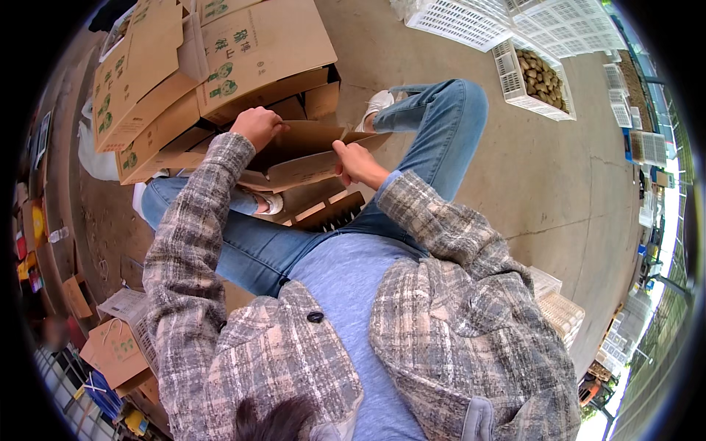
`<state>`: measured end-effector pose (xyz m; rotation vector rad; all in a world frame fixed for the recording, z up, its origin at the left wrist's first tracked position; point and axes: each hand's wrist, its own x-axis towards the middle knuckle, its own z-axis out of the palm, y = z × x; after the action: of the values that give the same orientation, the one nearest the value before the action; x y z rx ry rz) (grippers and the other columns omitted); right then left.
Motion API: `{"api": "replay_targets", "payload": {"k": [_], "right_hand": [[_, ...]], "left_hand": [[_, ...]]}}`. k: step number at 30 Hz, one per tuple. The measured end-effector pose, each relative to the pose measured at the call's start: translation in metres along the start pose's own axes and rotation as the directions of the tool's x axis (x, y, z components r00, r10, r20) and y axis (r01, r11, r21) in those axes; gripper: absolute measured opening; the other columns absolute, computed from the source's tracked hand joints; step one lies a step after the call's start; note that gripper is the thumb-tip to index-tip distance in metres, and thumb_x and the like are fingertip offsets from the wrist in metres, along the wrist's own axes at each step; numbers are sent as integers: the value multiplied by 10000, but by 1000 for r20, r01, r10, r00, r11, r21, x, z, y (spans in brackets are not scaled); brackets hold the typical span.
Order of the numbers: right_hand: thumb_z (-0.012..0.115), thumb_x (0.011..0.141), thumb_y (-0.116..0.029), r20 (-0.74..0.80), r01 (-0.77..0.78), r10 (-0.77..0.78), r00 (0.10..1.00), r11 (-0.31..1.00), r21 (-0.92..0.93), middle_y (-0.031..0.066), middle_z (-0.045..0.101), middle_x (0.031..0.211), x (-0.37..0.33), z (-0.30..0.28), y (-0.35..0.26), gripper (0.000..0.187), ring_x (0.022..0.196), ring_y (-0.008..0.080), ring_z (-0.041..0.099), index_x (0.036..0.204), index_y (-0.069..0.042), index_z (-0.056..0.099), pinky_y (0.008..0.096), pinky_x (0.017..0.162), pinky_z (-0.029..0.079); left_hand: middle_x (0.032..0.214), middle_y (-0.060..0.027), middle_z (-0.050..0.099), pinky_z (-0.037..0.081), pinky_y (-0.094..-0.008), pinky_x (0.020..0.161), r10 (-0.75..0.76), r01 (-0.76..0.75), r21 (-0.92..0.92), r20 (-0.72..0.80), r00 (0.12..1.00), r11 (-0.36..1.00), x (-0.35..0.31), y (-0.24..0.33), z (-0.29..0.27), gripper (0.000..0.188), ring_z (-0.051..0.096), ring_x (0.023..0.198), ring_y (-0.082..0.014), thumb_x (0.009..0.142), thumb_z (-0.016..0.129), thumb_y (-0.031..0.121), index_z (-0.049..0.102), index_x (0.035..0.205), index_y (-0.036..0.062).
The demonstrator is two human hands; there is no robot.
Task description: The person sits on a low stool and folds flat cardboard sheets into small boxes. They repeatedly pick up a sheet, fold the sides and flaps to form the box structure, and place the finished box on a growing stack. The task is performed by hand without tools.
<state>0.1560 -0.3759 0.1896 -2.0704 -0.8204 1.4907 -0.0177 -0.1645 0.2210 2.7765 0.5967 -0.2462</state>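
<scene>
An opened cardboard box (305, 173) stands between my bent knees, its hollow inside facing up. On its far left side my left hand (259, 128) is closed, fingers curled at the cardboard edge. At the near right my right hand (356, 163) pinches a flap of the same box between thumb and fingers. The fingertips of both hands are partly hidden. Just beyond my left hand lies a pile of printed cardboard boxes (268, 45), some of them with open flaps.
A white plastic crate of brown, potato-like lumps (543, 79) sits on the concrete floor at the far right. Behind it are stacked white crates (460, 23). Another crate (560, 316) is by my right side. A carton (114, 354) lies at the lower left.
</scene>
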Motion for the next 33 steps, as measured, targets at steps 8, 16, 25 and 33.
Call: {"api": "replay_targets", "payload": {"k": [8,16,25,33], "right_hand": [[259,971,-473,-3,-60,61,998,993,98,123,617,531,8,-26,7,706,463,216,558,666,26,654,364,523,482],[226,994,-495,47,-55,47,998,982,179,94,597,530,9,-35,-9,736,432,176,490,681,21,647,341,454,414],[287,1038,-573,212,176,-224,951,959,222,48,590,580,-55,-96,-83,706,452,91,449,845,6,642,225,464,351],[714,931,-363,-753,623,-470,461,776,-103,124,691,931,-69,-182,-39,444,747,134,636,1078,44,614,274,661,527]], "left_hand": [[893,-121,743,560,-435,800,4,-5,-93,-8,1000,996,23,29,8,292,697,877,-320,950,608,348,781,971,114],[897,-165,723,534,-461,816,46,-50,-115,-31,998,992,34,12,6,306,675,887,-361,958,617,342,752,1008,72],[882,-196,693,521,-391,784,71,-91,-283,-80,994,955,-1,13,-76,266,643,829,-374,967,627,264,710,1023,18],[897,-2,682,484,-222,751,-227,-80,-773,-282,932,630,-105,-103,-130,245,588,865,-32,1030,524,150,676,1105,-26]]}}
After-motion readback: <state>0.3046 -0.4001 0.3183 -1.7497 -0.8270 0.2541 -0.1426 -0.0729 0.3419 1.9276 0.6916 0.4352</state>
